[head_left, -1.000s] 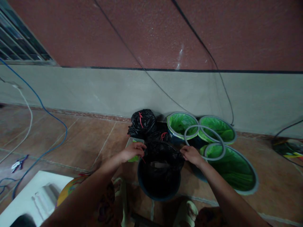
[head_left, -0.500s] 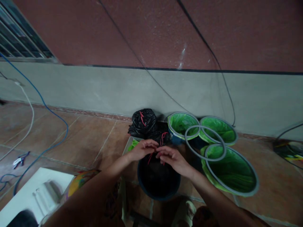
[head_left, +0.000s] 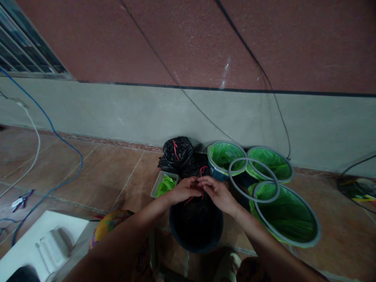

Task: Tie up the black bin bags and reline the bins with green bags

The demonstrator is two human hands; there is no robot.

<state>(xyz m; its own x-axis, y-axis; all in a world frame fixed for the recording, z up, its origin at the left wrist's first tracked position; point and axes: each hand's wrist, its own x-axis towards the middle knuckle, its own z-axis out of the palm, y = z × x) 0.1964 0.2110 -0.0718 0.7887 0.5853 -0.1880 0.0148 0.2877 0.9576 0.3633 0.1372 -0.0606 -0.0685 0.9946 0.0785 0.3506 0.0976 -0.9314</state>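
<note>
A dark bin [head_left: 172,234] stands on the floor in front of me, with a black garbage bag [head_left: 197,213] in it. Over its far rim my left hand [head_left: 186,190] and my right hand [head_left: 217,192] meet, fingertips almost touching. Both are closed around the bag's red drawstring [head_left: 188,201], whose ends hang out below the fingers. The exact grip and the knot, if there is one, are hidden by the fingers. Right behind my hands another black bag with red ties [head_left: 202,170] lies by the wall.
A tied black bag [head_left: 179,152] rests against the wall. Left of the bin is a tray [head_left: 155,190] with green bags [head_left: 166,185]. To the right stand bins lined in green [head_left: 286,213], a loose grey ring [head_left: 232,178] across them. A blue cable [head_left: 66,139] and a white box [head_left: 35,239] are at left.
My hands have drawn closer together at the red drawstring, the left lower and further right. The tray with green bags is now more visible as the view has shifted slightly.
</note>
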